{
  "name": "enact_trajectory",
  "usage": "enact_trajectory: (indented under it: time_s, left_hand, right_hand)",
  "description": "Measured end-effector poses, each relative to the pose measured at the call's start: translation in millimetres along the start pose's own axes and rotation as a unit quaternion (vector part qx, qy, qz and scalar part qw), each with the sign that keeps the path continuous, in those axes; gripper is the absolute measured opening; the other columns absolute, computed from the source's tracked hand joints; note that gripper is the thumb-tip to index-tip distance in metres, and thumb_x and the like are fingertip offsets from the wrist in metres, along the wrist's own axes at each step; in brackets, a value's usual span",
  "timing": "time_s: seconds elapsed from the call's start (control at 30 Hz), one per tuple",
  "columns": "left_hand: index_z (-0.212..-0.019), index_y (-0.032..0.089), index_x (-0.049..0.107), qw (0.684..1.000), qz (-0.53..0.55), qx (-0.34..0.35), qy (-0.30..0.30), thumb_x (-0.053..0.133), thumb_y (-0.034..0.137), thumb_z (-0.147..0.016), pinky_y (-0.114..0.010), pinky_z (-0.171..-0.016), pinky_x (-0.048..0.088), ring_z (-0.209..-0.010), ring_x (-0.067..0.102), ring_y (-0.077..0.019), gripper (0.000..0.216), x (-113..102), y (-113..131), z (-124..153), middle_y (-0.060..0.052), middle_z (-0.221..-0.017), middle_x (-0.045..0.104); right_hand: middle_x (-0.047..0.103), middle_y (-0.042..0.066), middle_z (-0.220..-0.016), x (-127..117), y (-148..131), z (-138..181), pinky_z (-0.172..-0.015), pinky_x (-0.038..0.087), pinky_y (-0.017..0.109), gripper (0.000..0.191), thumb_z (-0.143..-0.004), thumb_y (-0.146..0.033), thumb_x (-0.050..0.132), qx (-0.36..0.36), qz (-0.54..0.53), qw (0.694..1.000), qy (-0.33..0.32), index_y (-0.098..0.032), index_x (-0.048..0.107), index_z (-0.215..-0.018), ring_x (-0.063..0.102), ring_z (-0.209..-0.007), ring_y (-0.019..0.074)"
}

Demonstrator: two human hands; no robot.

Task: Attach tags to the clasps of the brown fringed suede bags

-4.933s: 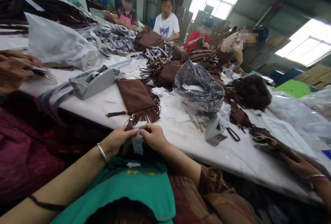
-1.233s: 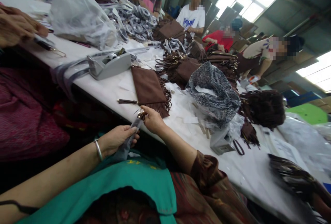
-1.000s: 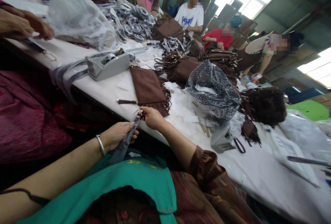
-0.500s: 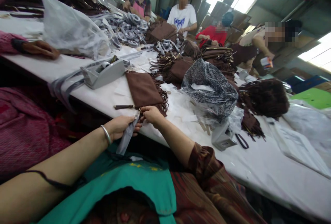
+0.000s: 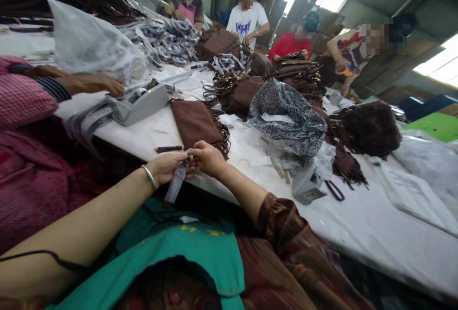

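Note:
My left hand (image 5: 167, 168), with a silver bangle on its wrist, is closed on a brown strap in a pale plastic wrapper (image 5: 175, 186). The strap hangs down past the table edge, and its brown lower end shows. At the strap's upper end, the fingers of my right hand (image 5: 210, 158) are pinched together; they cover what lies between them. Just beyond both hands, a brown fringed bag (image 5: 196, 125) lies flat on the white table (image 5: 361, 214). A slim brown pull tab with metal ends (image 5: 168, 148) rests beside its near corner.
Grey tape dispensers stand left (image 5: 141, 105) and right (image 5: 308, 187). Further back are wrapped straps (image 5: 168, 40), brown bags (image 5: 246, 93) and a black-and-white patterned bag (image 5: 286, 114). A neighbour's hand (image 5: 96, 83) is over the left dispenser; several people stand across the table.
My right hand has moved slightly left and up, closer to my left hand. The strap's brown lower end now shows. The neighbour's arm has reached right to the left dispenser.

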State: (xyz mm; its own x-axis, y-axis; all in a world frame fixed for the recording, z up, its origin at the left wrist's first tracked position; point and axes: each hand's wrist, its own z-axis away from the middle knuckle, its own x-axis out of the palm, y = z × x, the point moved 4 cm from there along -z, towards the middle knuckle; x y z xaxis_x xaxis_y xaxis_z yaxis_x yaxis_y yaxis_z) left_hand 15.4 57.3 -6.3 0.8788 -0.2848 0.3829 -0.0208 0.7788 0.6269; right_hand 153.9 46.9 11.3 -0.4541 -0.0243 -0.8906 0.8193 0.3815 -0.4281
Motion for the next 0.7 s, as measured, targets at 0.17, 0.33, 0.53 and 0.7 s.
enact_trajectory:
  time_s: [0.17,0.33,0.53,0.7]
  left_hand:
    - [-0.093,0.014,0.064,1.000,-0.007,0.003,-0.013,0.060,0.019,-0.082,-0.034,-0.063,0.059,-0.072,0.069,-0.0212,0.013,-14.7,-6.5,15.4,-0.009,-0.083,0.070]
    - [-0.084,0.014,0.061,0.996,-0.066,0.047,0.026,0.059,0.021,-0.084,-0.024,-0.052,0.051,-0.053,0.055,-0.0101,0.007,-24.7,-13.6,11.1,-0.002,-0.071,0.062]
    - [-0.071,0.019,0.059,0.948,-0.254,0.153,0.119,0.056,0.033,-0.084,-0.023,-0.043,0.028,-0.044,0.041,-0.0108,0.019,-20.0,-12.4,12.7,0.001,-0.058,0.054]
    - [-0.061,0.023,0.057,0.836,-0.401,0.314,0.202,0.064,0.040,-0.077,-0.029,-0.060,0.033,-0.062,0.053,-0.0217,0.025,-21.1,-3.9,22.9,-0.005,-0.060,0.058]
  right_hand:
    - [0.062,0.003,-0.113,7.8,-1.2,-10.1,-0.083,0.042,0.026,0.020,-0.091,-0.025,0.052,-0.082,0.071,0.994,-0.019,-0.025,0.072,-0.097,0.052,-0.100,0.0190]
    - [0.062,0.007,-0.110,6.9,-7.1,-16.2,-0.083,0.041,0.029,0.018,-0.092,-0.020,0.052,-0.143,0.116,0.982,-0.044,-0.019,0.069,-0.095,0.051,-0.093,0.0194]
    - [0.063,0.009,-0.099,-0.4,-18.8,-28.1,-0.074,0.041,0.032,0.015,-0.092,-0.020,0.051,-0.178,0.187,0.961,-0.099,-0.017,0.066,-0.097,0.055,-0.087,0.0212]
    - [0.064,0.007,-0.098,-0.4,-21.6,-40.9,-0.072,0.041,0.029,0.014,-0.092,-0.023,0.054,-0.168,0.189,0.957,-0.142,-0.020,0.066,-0.096,0.060,-0.088,0.0199]
